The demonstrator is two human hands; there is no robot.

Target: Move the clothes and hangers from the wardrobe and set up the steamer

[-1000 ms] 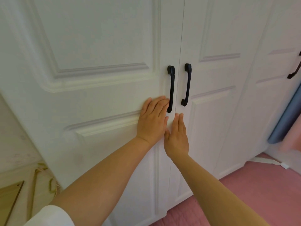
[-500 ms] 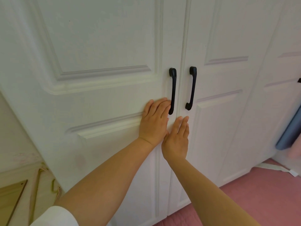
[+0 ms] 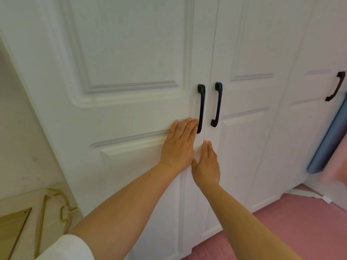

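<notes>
While both doors of the white wardrobe (image 3: 131,62) stand closed, nothing of what it holds can be seen from the head view. Its left door (image 3: 116,117) and right door (image 3: 249,128) meet at a narrow seam, each with one black handle: the left handle (image 3: 201,107) and the right handle (image 3: 217,105) hang upright on either side of that seam. A third black handle (image 3: 336,86) sits on a further door at the far right, making three handles in all.

Two bare hands lie flat against the doors. The left hand (image 3: 179,147) presses the left door with fingers straight and close together, its fingertips (image 3: 189,122) beside the lower end of the left handle. The right hand (image 3: 207,166) rests just below and to the right, near the seam, fingers straight and together, gripping nothing. The two hands touch at the thumbs.

At the near left, beside the wardrobe, pale hangers (image 3: 56,209) lie bunched together; their count cannot be told. A pink floor (image 3: 300,222) spreads at the near right, and a blue roll (image 3: 330,141) leans at the far right.
</notes>
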